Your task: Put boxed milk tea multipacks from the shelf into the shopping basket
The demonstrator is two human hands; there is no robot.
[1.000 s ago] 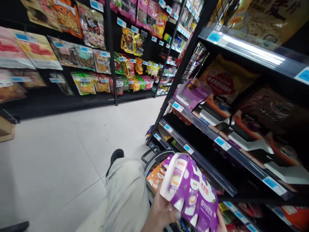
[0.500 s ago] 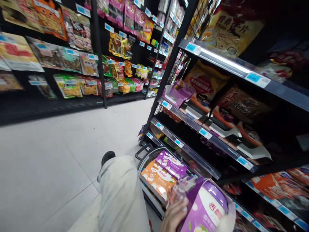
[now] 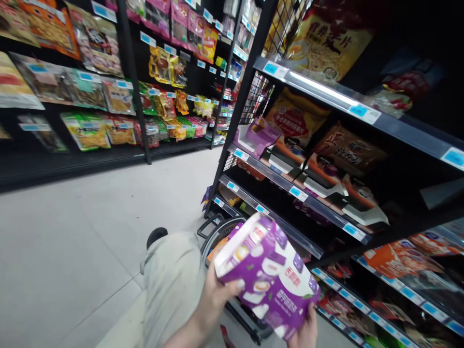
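Observation:
I hold a purple and white multipack of cups [image 3: 266,275] in front of me, low in the head view. My left hand [image 3: 213,299] grips its left end, thumb on top. My right hand [image 3: 304,331] clasps its lower right corner from below. The pack hangs over a black shopping basket [image 3: 213,232] on the floor, beside my knee in light trousers [image 3: 170,285]. The basket's contents are mostly hidden by the pack.
A black shelf unit [image 3: 308,193] on the right carries boxes and bags with blue price tags. Purple boxes [image 3: 257,135] sit on its middle shelf. Across the white tiled aisle floor [image 3: 72,232], a wall rack [image 3: 108,106] holds hanging snack bags.
The pack was turned and lifted, from low at the bottom right to flat in front of me over the basket. My right hand has come into view under it. The view shifted slightly left.

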